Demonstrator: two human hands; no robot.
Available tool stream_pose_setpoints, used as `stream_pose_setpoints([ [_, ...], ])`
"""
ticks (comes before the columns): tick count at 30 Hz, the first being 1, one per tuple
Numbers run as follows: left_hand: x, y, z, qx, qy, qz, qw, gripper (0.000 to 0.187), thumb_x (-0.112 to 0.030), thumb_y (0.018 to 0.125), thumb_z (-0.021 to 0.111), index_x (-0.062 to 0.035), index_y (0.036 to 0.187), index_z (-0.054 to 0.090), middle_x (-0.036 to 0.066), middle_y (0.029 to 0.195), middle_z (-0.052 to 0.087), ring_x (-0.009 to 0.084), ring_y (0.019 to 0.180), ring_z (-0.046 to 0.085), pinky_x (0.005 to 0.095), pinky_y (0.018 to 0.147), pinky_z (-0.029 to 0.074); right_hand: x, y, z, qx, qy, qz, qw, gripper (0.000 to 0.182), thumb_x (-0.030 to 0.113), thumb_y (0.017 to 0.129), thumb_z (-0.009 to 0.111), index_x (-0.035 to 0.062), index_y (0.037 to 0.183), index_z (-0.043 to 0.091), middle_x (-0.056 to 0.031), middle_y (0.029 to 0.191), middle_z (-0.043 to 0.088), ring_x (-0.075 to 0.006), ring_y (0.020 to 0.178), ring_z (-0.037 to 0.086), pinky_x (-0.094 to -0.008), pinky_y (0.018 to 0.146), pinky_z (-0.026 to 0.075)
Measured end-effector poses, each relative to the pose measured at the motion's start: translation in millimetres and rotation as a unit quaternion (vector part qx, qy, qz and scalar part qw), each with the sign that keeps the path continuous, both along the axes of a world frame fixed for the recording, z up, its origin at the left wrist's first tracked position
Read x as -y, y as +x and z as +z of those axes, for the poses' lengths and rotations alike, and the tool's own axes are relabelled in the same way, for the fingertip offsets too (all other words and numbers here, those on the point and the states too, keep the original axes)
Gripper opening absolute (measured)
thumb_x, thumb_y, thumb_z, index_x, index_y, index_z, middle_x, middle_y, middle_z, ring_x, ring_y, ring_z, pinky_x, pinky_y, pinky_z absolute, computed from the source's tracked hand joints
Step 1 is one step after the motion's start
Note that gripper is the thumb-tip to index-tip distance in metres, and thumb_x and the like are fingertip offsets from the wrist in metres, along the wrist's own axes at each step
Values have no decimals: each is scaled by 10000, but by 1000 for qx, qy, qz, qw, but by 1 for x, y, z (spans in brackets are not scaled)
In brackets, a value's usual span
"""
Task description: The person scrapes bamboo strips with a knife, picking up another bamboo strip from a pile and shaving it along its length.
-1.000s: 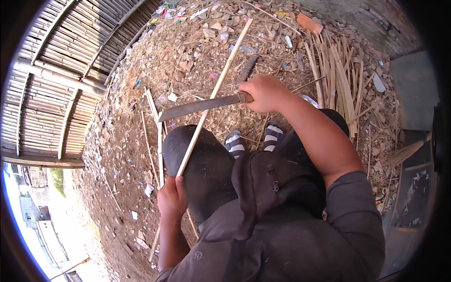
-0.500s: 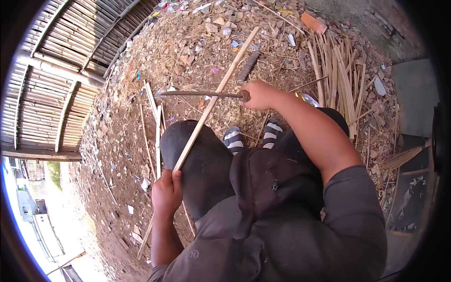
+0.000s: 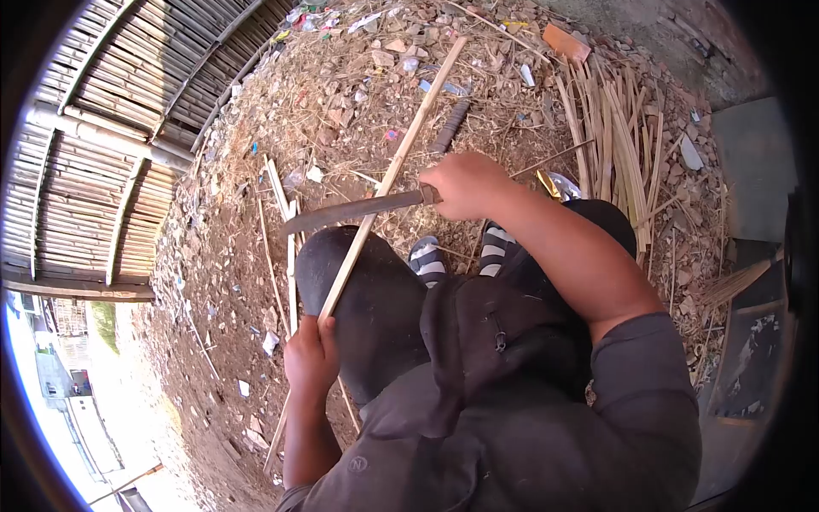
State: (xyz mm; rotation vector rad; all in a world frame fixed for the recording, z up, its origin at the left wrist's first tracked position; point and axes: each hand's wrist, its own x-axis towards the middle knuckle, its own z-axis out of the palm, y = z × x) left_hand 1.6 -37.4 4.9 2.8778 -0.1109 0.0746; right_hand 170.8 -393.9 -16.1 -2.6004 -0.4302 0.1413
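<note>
A long pale strip of split wood or bamboo [image 3: 399, 162] slants up and away across my left knee. Its lower end is in my left hand [image 3: 310, 357], fingers wrapped round it. My right hand [image 3: 465, 186] grips the handle of a long, dark, slightly curved blade [image 3: 350, 210]. The blade lies across the strip just beyond the knee, its tip pointing left and its flat side partly showing. Whether it cuts into the strip I cannot tell.
A pile of split strips [image 3: 618, 136] lies at the right, near an orange brick piece [image 3: 566, 43]. Beyond the blade is a dark ridged rod [image 3: 452, 125]. More strips [image 3: 292, 256] lie left of my knee. A bamboo fence [image 3: 102, 128] stands at the left.
The blade has moved down along the strip toward my knee and turned, showing more of its flat side. My right hand has shifted slightly left and nearer; my left still holds the strip.
</note>
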Motion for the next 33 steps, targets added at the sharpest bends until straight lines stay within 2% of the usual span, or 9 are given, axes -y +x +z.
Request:
stream_pose_setpoints([
  [3,3,-8,2,-11,30,11,999,384,-398,1043,530,-53,880,565,226,692,641,463,648,644,565,574,475,30,36,-44,-49,49,-74,995,247,196,774,682,119,1003,735,-180,913,726,-371,880,714,-486,784,565],
  [11,6,2,8,-11,-1,5,1000,354,-375,1041,538,-56,892,566,225,703,643,474,666,638,560,579,478,5,0,3,12,-58,23,998,301,241,780,696,68,1025,704,-191,959,727,-390,943,706,-487,820,560],
  [15,2,8,-1,-9,-1,1,1000,347,-367,1033,549,-51,891,565,227,734,657,469,704,646,565,593,476,48,35,-19,-170,83,-62,980,349,247,784,700,91,1096,713,-195,1000,732,-380,970,706,-491,837,553],
  [18,3,10,14,-24,42,7,999,355,-364,1031,553,-45,877,555,224,713,642,461,688,640,560,580,471,46,30,-22,-64,34,-79,994,195,206,764,713,63,897,707,-194,827,704,-367,796,694,-464,725,533],
  [23,-7,5,-2,-14,32,1,999,388,-385,1031,544,-41,852,556,230,715,643,463,688,642,567,603,477,15,-7,20,22,-43,34,998,242,202,765,692,69,966,703,-209,864,711,-390,841,699,-489,751,540],
  [26,-12,-2,-9,0,29,7,1000,389,-377,1029,549,-46,826,557,231,711,640,465,675,638,566,601,476,68,32,-33,-86,131,-151,976,257,206,765,697,55,973,705,-209,864,708,-371,848,701,-476,767,546],
  [29,-7,4,14,-14,77,9,997,371,-358,1032,553,-46,831,558,227,707,638,466,678,641,561,597,477,94,42,-40,-75,20,-172,982,276,223,765,712,37,968,699,-201,858,704,-355,855,701,-456,776,550],
  [32,-8,3,16,-30,38,4,999,372,-364,1034,548,-51,833,559,223,706,640,467,673,637,564,593,476,58,18,-10,-52,64,-171,982,263,214,756,713,49,960,702,-208,869,707,-367,854,697,-461,766,548],
  [33,-8,2,15,-25,34,4,999,368,-362,1034,549,-53,833,560,220,699,637,466,665,633,564,589,474,52,20,-23,-2,55,-106,993,264,213,747,714,65,966,705,-210,904,712,-374,866,695,-469,761,546],
])
